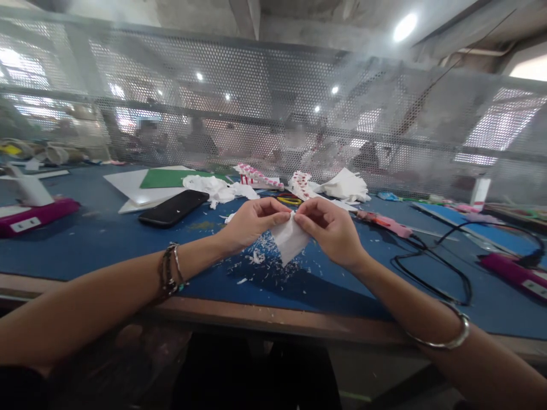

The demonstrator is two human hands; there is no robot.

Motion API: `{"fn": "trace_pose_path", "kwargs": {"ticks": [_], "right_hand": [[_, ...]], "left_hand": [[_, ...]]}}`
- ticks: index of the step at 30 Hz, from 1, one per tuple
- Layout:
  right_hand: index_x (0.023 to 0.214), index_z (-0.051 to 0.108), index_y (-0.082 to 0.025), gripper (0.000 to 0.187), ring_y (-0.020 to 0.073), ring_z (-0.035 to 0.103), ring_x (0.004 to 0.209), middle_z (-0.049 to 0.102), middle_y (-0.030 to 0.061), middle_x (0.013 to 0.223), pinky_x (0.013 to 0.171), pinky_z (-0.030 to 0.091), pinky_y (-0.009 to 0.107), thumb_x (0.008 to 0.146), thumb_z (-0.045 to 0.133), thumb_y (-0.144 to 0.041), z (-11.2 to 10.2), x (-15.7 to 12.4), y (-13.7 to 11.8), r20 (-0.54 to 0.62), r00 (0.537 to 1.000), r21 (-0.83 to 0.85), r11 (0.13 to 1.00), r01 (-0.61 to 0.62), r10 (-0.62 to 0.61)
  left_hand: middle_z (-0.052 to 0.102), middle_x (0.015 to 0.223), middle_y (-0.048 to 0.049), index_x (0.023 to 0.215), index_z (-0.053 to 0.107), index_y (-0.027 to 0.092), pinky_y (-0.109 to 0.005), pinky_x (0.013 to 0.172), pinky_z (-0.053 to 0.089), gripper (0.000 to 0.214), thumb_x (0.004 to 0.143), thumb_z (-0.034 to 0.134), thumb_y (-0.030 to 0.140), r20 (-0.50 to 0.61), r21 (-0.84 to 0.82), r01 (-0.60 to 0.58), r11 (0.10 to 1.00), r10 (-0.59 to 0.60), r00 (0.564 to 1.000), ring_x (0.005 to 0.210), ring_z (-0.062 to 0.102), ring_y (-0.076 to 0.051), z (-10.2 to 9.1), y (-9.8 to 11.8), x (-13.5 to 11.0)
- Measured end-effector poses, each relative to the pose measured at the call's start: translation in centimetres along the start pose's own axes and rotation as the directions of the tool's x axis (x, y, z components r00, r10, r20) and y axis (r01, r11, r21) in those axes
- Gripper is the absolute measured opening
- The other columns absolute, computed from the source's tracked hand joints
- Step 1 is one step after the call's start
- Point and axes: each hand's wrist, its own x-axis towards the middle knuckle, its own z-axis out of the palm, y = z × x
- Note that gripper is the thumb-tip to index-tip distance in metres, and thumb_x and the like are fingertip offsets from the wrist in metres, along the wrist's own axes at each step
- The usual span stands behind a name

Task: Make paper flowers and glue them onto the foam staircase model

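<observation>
My left hand and my right hand meet above the blue table, both pinching the top edge of a small white sheet piece that hangs down between them. Fingers of both hands are closed on it. White scraps lie scattered on the table just under the hands. My left wrist carries dark bracelets, my right wrist a silver bangle.
A black phone lies left of my hands, beside white and green sheets. Piles of white and red-dotted pieces sit behind. A pink tool with black cable lies right. A perforated metal screen backs the table.
</observation>
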Motion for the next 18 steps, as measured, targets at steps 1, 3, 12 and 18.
{"fn": "trace_pose_path", "kwargs": {"ticks": [1,3,12,18], "right_hand": [[0.069,0.051,-0.017,0.007,0.0044,0.043,0.049,0.052,-0.0036,0.059,0.043,0.032,0.018,0.071,0.055,-0.022,0.02,-0.06,0.00,-0.003,1.000,-0.018,1.000,0.017,-0.017],[0.069,0.051,-0.017,0.006,0.0046,0.044,0.049,0.052,-0.0035,0.059,0.042,0.032,0.018,0.071,0.055,-0.022,0.07,-0.15,0.06,-0.013,0.999,-0.050,0.998,0.046,-0.047],[0.072,0.051,-0.019,0.004,0.0063,0.052,0.058,0.056,-0.0027,0.066,0.053,0.042,0.019,0.076,0.052,-0.021,-0.06,-0.44,0.35,-0.043,0.966,-0.287,0.930,0.231,-0.253],[0.073,0.051,-0.021,0.005,0.0077,0.054,0.061,0.057,-0.0025,0.068,0.058,0.046,0.020,0.078,0.052,-0.022,0.07,-0.64,0.27,-0.052,0.948,-0.356,0.893,0.275,-0.313]], "left_hand": [[0.063,0.065,0.0017,0.064,0.060,0.016,-0.018,0.052,0.041,0.006,0.064,0.063,0.021,-0.004,0.015,0.002,1.000,-0.002,1.000,0.054,0.052,-0.006,0.01,0.03,-0.04],[0.063,0.064,0.0017,0.064,0.061,0.017,-0.019,0.054,0.042,0.006,0.064,0.063,0.022,-0.017,0.053,-0.010,0.999,0.011,1.000,0.055,0.052,-0.007,0.02,0.10,-0.11],[0.068,0.079,-0.0039,0.071,0.066,0.016,-0.024,0.071,0.046,0.009,0.071,0.058,0.021,-0.019,0.353,-0.249,0.902,0.273,0.962,0.075,0.060,-0.013,0.39,0.90,-0.76],[0.066,0.078,-0.0043,0.076,0.065,0.015,-0.023,0.066,0.046,0.009,0.071,0.060,0.022,0.038,0.385,-0.313,0.868,0.324,0.945,0.073,0.058,-0.012,0.38,0.95,-0.90]]}}
